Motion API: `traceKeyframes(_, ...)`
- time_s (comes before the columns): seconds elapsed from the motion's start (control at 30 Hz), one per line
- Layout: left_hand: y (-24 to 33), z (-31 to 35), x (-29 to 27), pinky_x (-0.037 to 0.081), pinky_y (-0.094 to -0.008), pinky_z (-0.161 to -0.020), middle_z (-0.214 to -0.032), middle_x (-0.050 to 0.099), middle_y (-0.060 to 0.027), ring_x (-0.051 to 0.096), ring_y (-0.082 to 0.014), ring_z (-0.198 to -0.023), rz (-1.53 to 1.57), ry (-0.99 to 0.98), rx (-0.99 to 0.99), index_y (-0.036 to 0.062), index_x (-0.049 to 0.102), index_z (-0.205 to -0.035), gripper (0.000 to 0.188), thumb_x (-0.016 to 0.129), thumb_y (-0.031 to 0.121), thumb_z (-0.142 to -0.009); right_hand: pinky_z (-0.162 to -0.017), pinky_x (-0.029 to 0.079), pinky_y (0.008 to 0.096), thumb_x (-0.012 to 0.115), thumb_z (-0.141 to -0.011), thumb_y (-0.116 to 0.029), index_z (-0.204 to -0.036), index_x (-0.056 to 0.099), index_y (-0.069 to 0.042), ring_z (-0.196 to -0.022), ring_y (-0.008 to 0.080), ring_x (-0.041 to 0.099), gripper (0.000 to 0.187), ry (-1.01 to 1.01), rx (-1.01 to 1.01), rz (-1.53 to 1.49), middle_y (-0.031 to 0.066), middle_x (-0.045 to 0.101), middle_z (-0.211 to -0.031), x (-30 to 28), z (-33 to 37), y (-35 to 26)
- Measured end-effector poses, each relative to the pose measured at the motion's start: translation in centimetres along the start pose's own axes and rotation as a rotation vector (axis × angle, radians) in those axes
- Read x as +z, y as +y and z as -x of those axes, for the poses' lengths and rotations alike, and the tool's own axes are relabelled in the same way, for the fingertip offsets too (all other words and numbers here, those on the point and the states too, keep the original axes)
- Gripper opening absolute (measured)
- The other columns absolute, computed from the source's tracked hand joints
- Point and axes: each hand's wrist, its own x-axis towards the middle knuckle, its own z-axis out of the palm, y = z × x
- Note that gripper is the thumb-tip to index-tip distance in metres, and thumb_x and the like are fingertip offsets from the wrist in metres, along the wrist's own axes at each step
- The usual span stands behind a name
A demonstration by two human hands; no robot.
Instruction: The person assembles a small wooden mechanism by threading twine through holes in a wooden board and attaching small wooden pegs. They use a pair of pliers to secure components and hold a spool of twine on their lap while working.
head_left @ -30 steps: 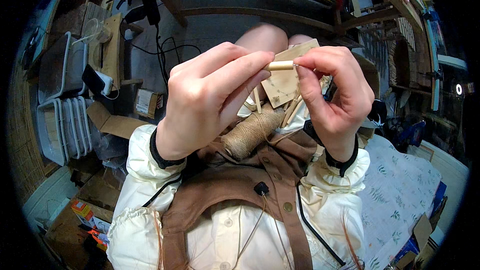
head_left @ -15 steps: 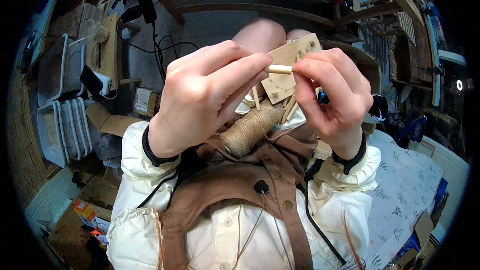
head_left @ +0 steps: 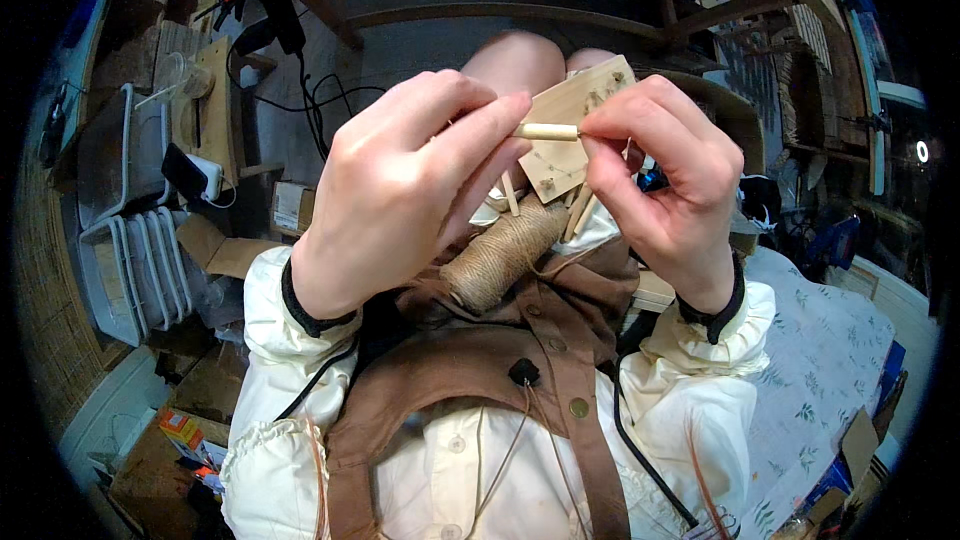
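Note:
My left hand pinches a short, pale wooden dowel between thumb and fingers, holding it level above my lap. At the dowel's right end, the closed fingertips of my right hand meet; whatever thin thing they pinch is too small to make out. Behind the dowel a light wooden board with small dark knotted bits on its face rests tilted against my lap. Below it lies a spool of brown twine. Thin wooden sticks lie beside the spool, partly covered by the board.
White wire-framed trays stand at the left, near a dark phone and white charger. Black cables trail across the floor. A wooden crossbar runs ahead of my knees. On the right spreads a leaf-patterned cloth.
The dowel and my left hand have shifted slightly left and up. My right fingertips have drawn a little apart from the dowel's end, and my right wrist has moved slightly right.

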Motion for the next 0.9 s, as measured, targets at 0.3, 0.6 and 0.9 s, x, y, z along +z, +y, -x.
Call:
traceKeyframes(0.3, 0.3, -0.1, 0.0, 0.047, -0.0275, -0.051, -0.071, 0.059, -0.0064, 0.059, -0.0182, -0.060, -0.078, 0.074, 0.112, 0.0030, 0.070, -0.092, 0.027, 0.073, 0.003, -0.065, -0.053, 0.043, 0.0317, 0.064, -0.068, 0.002, -0.077, 0.061, -0.002, -0.059, 0.0227, 0.054, 0.010, 0.029, 0.032, -0.006, 0.0082, 0.053, -0.070, 0.2, 0.2, 0.1)
traceKeyframes(0.6, -0.2, -0.1, -0.2, 0.049, -0.0282, -0.055, -0.071, 0.058, -0.0087, 0.060, -0.0206, -0.063, -0.032, 0.123, 0.180, 0.0016, 0.071, -0.089, 0.024, 0.075, 0.000, -0.065, -0.049, 0.039, 0.0268, 0.062, -0.072, 0.001, -0.077, 0.061, -0.001, -0.056, 0.0152, 0.051, 0.006, -0.026, 0.139, -0.212, 0.0062, 0.052, -0.069, 0.0, 0.3, -0.3)
traceKeyframes(0.9, -0.7, 0.0, -0.1, 0.048, -0.0301, -0.058, -0.076, 0.060, -0.0083, 0.059, -0.0216, -0.066, -0.061, 0.002, 0.154, 0.0019, 0.069, -0.098, 0.032, 0.074, 0.003, -0.066, -0.052, 0.039, 0.0235, 0.061, -0.073, 0.004, -0.077, 0.060, 0.002, -0.058, 0.0114, 0.051, 0.005, -0.068, 0.042, -0.102, 0.0052, 0.054, -0.072, -0.3, 0.3, 0.0)
